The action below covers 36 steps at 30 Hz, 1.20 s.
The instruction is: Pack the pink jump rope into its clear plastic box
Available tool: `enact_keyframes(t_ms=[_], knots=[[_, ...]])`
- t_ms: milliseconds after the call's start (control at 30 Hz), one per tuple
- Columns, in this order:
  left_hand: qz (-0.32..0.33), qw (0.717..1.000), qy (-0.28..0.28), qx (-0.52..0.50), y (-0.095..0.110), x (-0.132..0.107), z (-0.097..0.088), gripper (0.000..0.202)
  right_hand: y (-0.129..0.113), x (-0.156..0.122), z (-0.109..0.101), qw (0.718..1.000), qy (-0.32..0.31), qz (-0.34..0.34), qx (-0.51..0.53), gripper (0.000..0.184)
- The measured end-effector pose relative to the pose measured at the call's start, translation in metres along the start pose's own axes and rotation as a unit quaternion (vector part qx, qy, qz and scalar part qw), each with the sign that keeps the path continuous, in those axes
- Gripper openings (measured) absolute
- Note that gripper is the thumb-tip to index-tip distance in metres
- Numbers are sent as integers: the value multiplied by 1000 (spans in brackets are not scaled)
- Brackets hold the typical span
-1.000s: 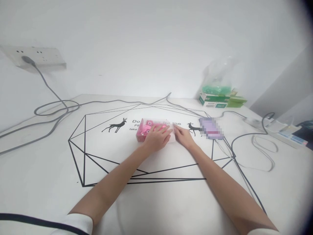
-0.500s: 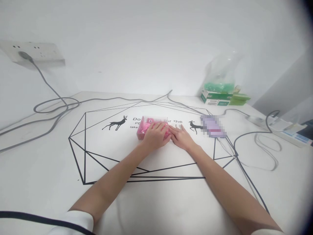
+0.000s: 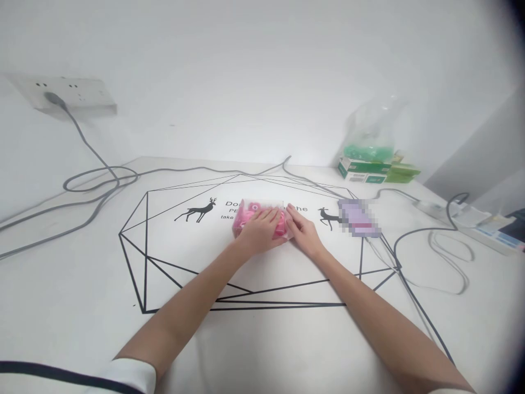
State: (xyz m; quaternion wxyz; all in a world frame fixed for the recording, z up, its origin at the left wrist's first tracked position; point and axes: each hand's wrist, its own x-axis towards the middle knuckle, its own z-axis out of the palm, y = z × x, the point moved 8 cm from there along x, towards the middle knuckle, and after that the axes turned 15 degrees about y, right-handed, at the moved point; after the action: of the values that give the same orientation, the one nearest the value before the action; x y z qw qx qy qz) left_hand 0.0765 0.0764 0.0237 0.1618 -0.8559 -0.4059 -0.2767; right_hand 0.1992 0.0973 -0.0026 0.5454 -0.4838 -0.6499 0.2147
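A clear plastic box [image 3: 239,221] with pink things inside lies on the white table mat, its left end showing past my fingers. My left hand [image 3: 262,229] is laid over the top of the box and grips it, fingers pointing to the upper right. At the box's right end, my right hand [image 3: 302,230] presses against the clear plastic with its fingers. What exactly the pink contents are, I cannot make out; a round white mark shows on one of them. My hands cover much of the box's top and right end.
A purple, blurred-out phone-like thing [image 3: 357,218] lies to the right with a thin cable. Green-and-white boxes [image 3: 365,171] carry a clear bag with green contents [image 3: 369,150] by the wall. Grey cables [image 3: 98,210] loop across the left; a power strip [image 3: 488,230] sits far right.
My right hand has come up from lying lower beside the box to its right end, fingers now more upright against it. The left hand stays on the box. The view has shifted slightly.
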Motion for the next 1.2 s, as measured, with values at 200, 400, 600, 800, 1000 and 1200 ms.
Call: enact_keyframes(t_ms=[200,400,600,800,1000,1200], knots=[[-2,996,-89,-9,-42,-12,-14,80,-7,-5,11,998,-4,60,30,62],[36,998,-42,-21,-56,-27,-17,72,-25,-19,41,997,-70,12,-10,64],[-11,998,-27,-58,-54,-23,-19,70,-24,-21,48,985,-107,-103,-83,53],[-30,972,-163,-165,-79,-14,-23,62,-25,-16,37,969,-144,-145,-142,48],[-26,976,-184,-113,-107,-3,-16,56,-28,-6,29,950,-192,-198,-149,47],[-3,990,-123,-69,-95,-9,-14,48,-40,2,18,943,-205,-225,-138,43]])
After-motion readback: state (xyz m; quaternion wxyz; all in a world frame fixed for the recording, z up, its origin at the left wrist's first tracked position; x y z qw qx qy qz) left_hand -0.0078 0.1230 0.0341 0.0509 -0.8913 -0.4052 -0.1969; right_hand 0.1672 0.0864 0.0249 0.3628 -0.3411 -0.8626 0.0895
